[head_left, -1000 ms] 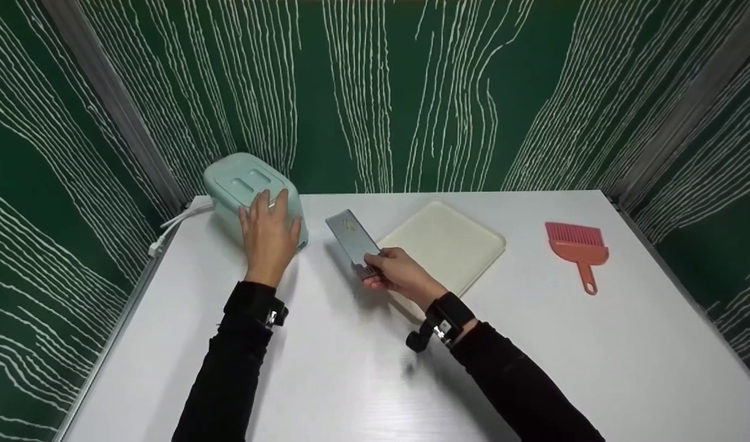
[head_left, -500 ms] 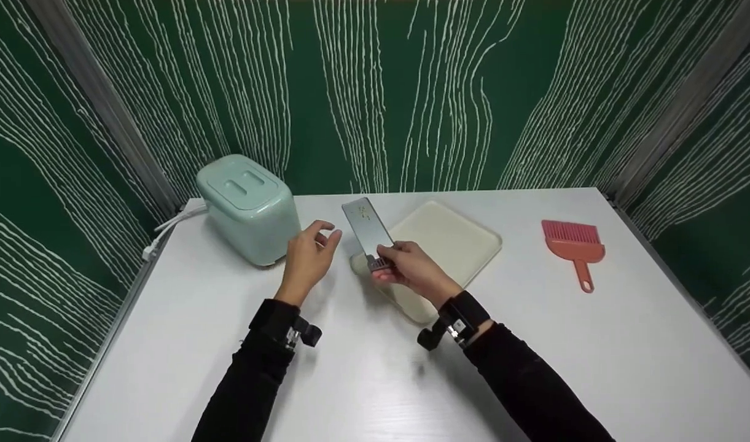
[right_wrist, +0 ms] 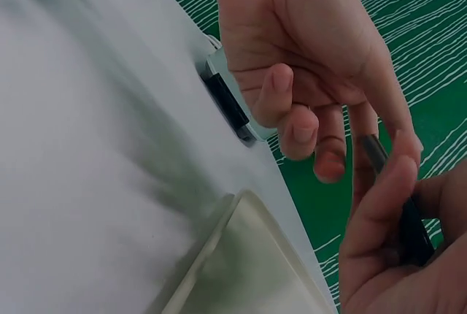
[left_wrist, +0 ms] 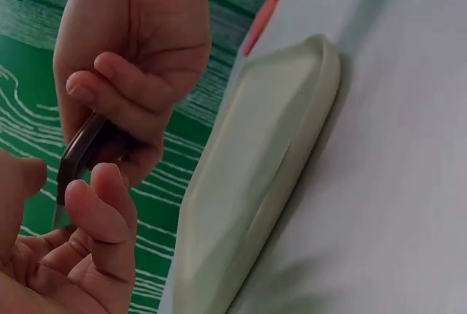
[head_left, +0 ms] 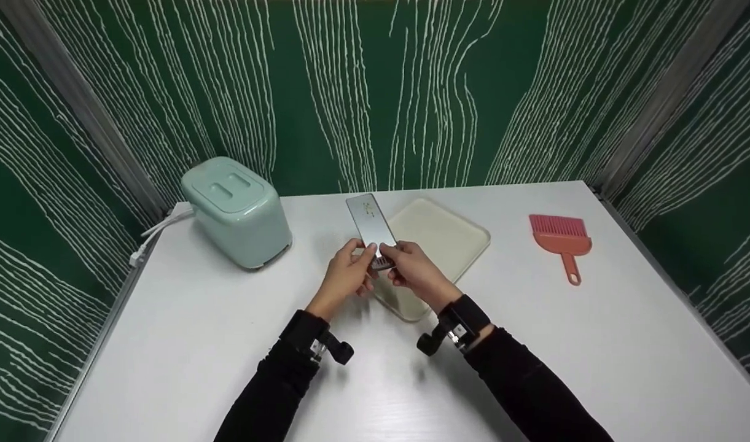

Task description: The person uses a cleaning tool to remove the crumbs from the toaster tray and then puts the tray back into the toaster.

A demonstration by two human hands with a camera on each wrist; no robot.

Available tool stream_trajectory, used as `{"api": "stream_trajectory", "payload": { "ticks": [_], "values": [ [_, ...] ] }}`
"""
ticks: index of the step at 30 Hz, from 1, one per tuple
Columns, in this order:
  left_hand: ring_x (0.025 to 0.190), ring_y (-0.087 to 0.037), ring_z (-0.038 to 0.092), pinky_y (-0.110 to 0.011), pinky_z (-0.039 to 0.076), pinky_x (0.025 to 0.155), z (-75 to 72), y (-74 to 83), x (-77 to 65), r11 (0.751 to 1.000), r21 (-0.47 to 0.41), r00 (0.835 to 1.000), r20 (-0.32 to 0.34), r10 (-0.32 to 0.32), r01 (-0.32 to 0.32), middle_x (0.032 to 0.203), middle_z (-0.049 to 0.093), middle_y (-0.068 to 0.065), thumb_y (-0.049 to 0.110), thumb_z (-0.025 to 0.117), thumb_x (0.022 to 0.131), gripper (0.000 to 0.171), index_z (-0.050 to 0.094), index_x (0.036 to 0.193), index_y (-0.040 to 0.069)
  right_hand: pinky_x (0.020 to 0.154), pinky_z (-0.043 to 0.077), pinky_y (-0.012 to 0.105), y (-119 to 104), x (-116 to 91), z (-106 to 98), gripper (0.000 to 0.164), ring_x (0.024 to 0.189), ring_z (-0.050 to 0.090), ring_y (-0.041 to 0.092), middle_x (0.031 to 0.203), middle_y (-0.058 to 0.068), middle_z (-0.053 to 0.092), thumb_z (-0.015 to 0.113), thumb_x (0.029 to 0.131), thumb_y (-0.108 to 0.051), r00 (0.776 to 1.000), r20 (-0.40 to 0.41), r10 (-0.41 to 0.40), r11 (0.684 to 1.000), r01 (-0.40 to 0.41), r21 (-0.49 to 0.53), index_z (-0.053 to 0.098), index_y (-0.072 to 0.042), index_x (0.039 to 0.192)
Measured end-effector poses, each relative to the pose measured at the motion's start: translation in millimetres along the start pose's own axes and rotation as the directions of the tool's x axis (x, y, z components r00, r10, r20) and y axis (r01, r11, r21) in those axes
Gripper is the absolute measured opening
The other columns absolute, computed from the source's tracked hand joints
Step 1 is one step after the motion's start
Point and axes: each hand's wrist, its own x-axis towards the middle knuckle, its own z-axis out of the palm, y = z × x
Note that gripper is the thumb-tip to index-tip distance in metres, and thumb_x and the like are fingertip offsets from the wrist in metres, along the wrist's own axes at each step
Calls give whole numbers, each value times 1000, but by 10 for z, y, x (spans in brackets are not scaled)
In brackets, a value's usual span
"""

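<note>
A flat silvery crumb tray [head_left: 370,218] with a dark grey slotted end is held over the table, sprinkled with small yellowish crumbs near its far end. My right hand [head_left: 421,270] grips the slotted end, thumb on top. At the opposite side of that end, my left hand [head_left: 344,275] pinches the edge between thumb and fingers. The left wrist view shows the crumb tray's dark edge [left_wrist: 76,150] between both hands. Beneath and behind the hands lies a cream square tray [head_left: 442,236], its near left part partly covered by them.
A mint-green toaster [head_left: 242,224] with two slots in its lid stands at the back left, its white cord [head_left: 160,228] trailing over the table edge. A coral hand brush [head_left: 562,242] lies at the right. Green walls with white lines enclose the table.
My left hand has left the toaster's top and moved right to take hold of the crumb tray. The right hand has shifted slightly right with the crumb tray, whose far end now points more directly away.
</note>
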Motion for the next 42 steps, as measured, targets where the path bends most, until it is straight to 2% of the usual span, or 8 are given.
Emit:
{"api": "stream_trajectory", "payload": {
  "ticks": [5, 13, 19, 23, 25, 30, 38, 42],
  "values": [
    [46, -9, 57, -22, 47, 42, 183, -1, -5, 999, -51, 1000, -4, 5, -5, 74, 72, -4, 44, 50, 114, 36, 49, 133, 13, 50, 36, 19, 17, -45, 0, 24, 56, 38, 6, 69, -7, 47, 54, 112, -30, 998, -61, -10, 997, 6, -77, 59, -7, 106],
    [41, -8, 50, -22, 42, 39, 374, -2, -27, 992, -122, 1000, 29, -7, 11, 58, 56, 1, 44, 36, 117, 44, 34, 147, 11, 49, 39, 19, 70, -149, 27, 27, 59, 47, 7, 70, -3, 54, 53, 113, -32, 996, -92, -9, 991, -3, -132, 56, -10, 96],
    [41, -7, 49, -21, 39, 38, 434, -12, -16, 992, -115, 999, 25, -39, 42, 60, 57, 1, 46, 37, 117, 43, 37, 141, 10, 49, 39, 20, 111, -247, 40, 35, 57, 45, 8, 69, -4, 51, 48, 114, -41, 994, -110, 13, 990, -28, -140, 56, -12, 97],
    [40, -8, 50, -21, 40, 37, 460, -35, -1, 993, -111, 999, 15, -45, 47, 58, 56, 0, 45, 38, 117, 42, 42, 138, 9, 51, 41, 24, 106, -321, 31, 48, 56, 52, 10, 65, -3, 56, 34, 116, -48, 998, -60, 25, 994, -32, -106, 59, -12, 97],
    [39, -9, 50, -22, 41, 37, 474, -44, 2, 993, -106, 999, -2, -46, 45, 58, 54, 0, 45, 40, 116, 43, 44, 137, 8, 52, 42, 25, 110, -349, 25, 60, 56, 58, 12, 63, -2, 61, 26, 117, -52, 999, -20, 32, 995, -33, -93, 61, -11, 90],
    [41, -9, 48, -22, 41, 39, 496, -51, -29, 995, -97, 999, -24, -31, 28, 62, 53, 1, 42, 45, 116, 47, 48, 147, 8, 52, 44, 26, 127, -408, 26, 76, 54, 63, 11, 62, -1, 68, 13, 115, -59, 998, 48, 30, 995, -25, -92, 64, -12, 85],
    [39, -7, 49, -21, 42, 37, 564, -49, -67, 991, -133, 1000, -11, 18, -19, 58, 54, 3, 29, 50, 115, 40, 56, 145, 3, 55, 47, 25, 121, -525, -44, 67, 58, 62, 11, 66, -1, 68, 14, 116, -57, 997, 68, 26, 996, -20, -89, 59, -10, 99],
    [37, -7, 51, -21, 42, 35, 573, -42, -85, 984, -171, 999, 15, 43, -39, 55, 58, 1, 26, 49, 115, 35, 56, 138, -1, 55, 46, 25, 120, -558, -94, 72, 61, 64, 12, 68, 0, 69, 12, 115, -59, 995, 98, 33, 995, -24, -94, 58, -11, 87]
  ]
}}
